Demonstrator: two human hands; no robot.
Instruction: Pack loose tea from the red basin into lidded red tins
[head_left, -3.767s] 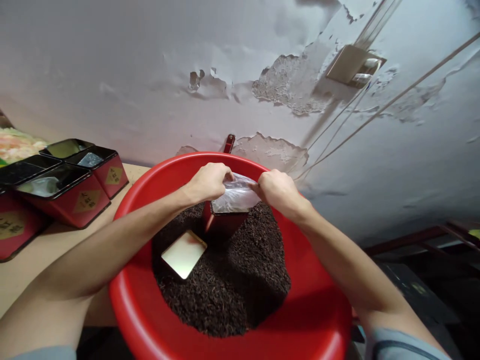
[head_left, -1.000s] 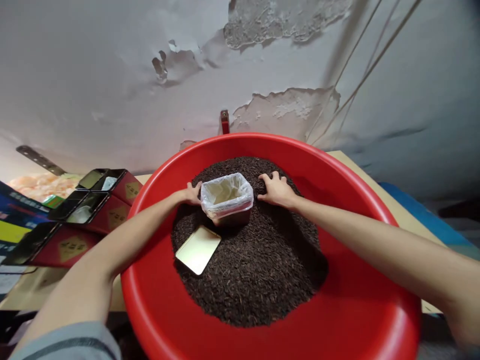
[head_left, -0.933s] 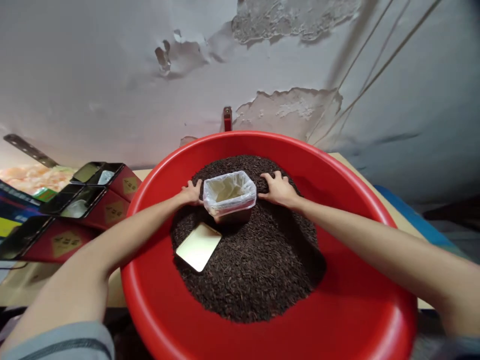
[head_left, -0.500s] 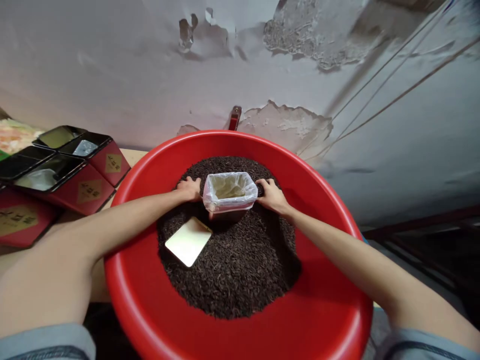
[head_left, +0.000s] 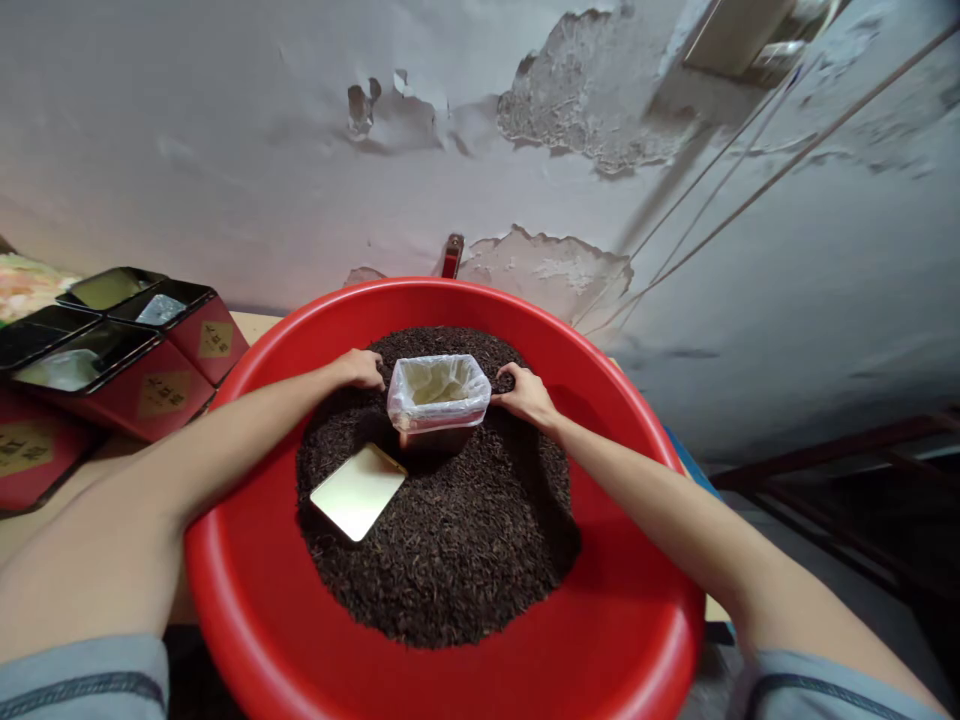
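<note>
A big red basin (head_left: 247,600) holds a heap of dark loose tea leaves (head_left: 450,540). In the heap stands a small red tin (head_left: 431,440), upright and lined with a clear plastic bag (head_left: 439,390) whose mouth is folded over the rim. My left hand (head_left: 357,368) lies on the leaves just left of the tin with its fingers curled into them. My right hand (head_left: 525,392) is just right of the tin, also curled into the leaves. A gold lid (head_left: 358,490) lies flat on the tea, in front and to the left of the tin.
Several open red tins (head_left: 150,385), some with bags inside, stand on the wooden table (head_left: 30,520) left of the basin. A red handle (head_left: 452,255) sticks up behind the basin. The wall behind has peeling paint, cables (head_left: 750,190) and a socket box (head_left: 739,35).
Earlier both hands pulled the bag open over the tin. They then dropped flat onto the tea on either side, and their fingers have now curled into the leaves. My view shifted slightly.
</note>
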